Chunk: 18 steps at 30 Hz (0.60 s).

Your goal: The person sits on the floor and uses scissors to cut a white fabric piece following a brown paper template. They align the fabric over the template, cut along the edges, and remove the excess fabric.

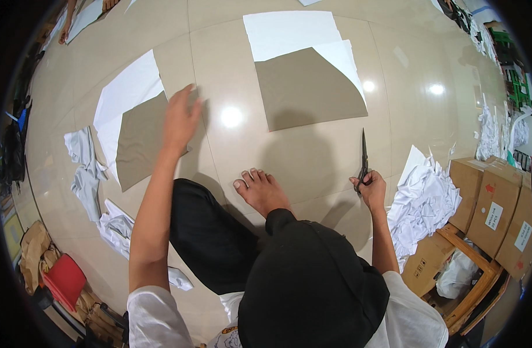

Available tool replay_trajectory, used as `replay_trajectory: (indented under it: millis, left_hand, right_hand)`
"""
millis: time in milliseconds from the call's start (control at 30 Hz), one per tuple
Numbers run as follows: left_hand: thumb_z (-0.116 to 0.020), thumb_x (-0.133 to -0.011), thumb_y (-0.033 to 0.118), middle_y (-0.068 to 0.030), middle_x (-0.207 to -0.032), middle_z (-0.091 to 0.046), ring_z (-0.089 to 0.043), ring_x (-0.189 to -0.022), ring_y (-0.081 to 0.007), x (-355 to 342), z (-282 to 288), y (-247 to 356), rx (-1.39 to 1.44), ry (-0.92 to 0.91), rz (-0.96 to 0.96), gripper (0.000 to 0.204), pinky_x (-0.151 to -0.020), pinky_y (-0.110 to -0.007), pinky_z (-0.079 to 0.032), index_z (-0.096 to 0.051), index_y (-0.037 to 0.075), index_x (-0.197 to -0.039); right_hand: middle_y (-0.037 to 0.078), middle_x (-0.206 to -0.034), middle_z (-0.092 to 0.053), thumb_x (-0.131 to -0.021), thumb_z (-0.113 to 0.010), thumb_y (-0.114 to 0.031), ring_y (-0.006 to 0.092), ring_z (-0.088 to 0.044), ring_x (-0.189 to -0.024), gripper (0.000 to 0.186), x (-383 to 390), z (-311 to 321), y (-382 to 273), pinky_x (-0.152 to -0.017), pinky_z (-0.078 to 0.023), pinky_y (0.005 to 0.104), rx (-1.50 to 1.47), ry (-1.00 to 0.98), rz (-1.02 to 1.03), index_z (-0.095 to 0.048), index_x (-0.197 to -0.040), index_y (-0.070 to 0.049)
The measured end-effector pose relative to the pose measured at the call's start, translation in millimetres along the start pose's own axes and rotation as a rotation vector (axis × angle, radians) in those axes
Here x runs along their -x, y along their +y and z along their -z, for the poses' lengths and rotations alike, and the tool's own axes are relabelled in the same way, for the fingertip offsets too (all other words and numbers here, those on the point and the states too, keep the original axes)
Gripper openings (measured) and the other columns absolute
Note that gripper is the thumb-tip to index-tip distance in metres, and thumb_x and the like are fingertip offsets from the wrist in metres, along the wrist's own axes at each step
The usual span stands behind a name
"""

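Note:
My left hand (181, 116), slightly blurred, has its fingers apart and holds nothing. It is over the right edge of a grey-brown cut piece (139, 148), which lies on a white piece (126, 81) at the left. My right hand (370, 188) grips the handles of black scissors (363, 151), their blades pointing away from me. Beyond the scissors, another grey-brown piece (306, 87) lies on white pieces (289, 32) on the tiled floor (219, 69). My bare foot (260, 194) rests between my hands.
White scraps (86, 162) lie at my left, near a red object (62, 278) and brown paper (33, 249). A pile of white scraps (428, 197), cardboard boxes (492, 209) and a wooden frame (475, 261) are at my right. Another person's hand (65, 32) works at the top left.

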<state>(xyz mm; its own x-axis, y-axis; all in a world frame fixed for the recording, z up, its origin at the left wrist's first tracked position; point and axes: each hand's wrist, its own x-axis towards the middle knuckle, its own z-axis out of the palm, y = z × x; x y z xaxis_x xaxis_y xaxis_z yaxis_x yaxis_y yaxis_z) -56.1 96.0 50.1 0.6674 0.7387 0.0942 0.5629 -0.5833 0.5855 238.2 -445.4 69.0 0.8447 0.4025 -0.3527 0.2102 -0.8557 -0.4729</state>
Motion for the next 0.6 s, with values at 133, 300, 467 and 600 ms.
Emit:
replay_trajectory:
  millis: [133,300,467,600]
  left_hand:
    - [-0.076,-0.106,0.029,-0.0181,-0.133,-0.074,-0.067,-0.128,-0.0393,-53,-52,78,0.047,-0.062,-0.138,0.043,-0.112,-0.049,-0.054,-0.07,0.003,-0.14]
    - [-0.079,-0.105,0.033,-0.0156,-0.119,-0.071,-0.068,-0.114,-0.0375,-93,-104,112,-0.144,-0.108,-0.096,0.031,-0.098,-0.051,-0.056,-0.073,0.008,-0.123]
    - [-0.078,-0.105,0.031,-0.0123,-0.112,-0.07,-0.068,-0.11,-0.0353,-98,-121,112,-0.161,-0.09,-0.028,0.022,-0.093,-0.052,-0.055,-0.072,0.01,-0.11]
    - [-0.074,-0.108,0.028,-0.0097,-0.113,-0.071,-0.068,-0.109,-0.0346,-90,-116,122,-0.145,-0.127,-0.09,0.018,-0.096,-0.051,-0.052,-0.07,0.01,-0.109]
  right_hand:
    - [0.01,-0.08,-0.071,-0.082,-0.1,-0.015,0.0204,-0.07,-0.069,0.038,2,1,-6,-0.066,-0.056,0.0381,-0.045,-0.102,0.084,-0.064,-0.087,-0.002]
    - [0.015,-0.089,-0.075,-0.087,-0.095,-0.019,0.0301,-0.072,-0.072,0.033,-2,12,-28,-0.07,-0.058,0.0413,0.185,-0.182,0.118,-0.069,-0.093,-0.001]
    - [0.016,-0.092,-0.076,-0.092,-0.091,-0.027,0.0343,-0.072,-0.079,0.033,-26,19,-103,-0.075,-0.058,0.045,0.154,-0.178,0.14,-0.071,-0.098,-0.001]
    - [0.018,-0.096,-0.077,-0.094,-0.089,-0.027,0.0339,-0.073,-0.09,0.033,-75,-8,-153,-0.077,-0.057,0.0455,-0.018,-0.038,0.409,-0.074,-0.104,0.001]
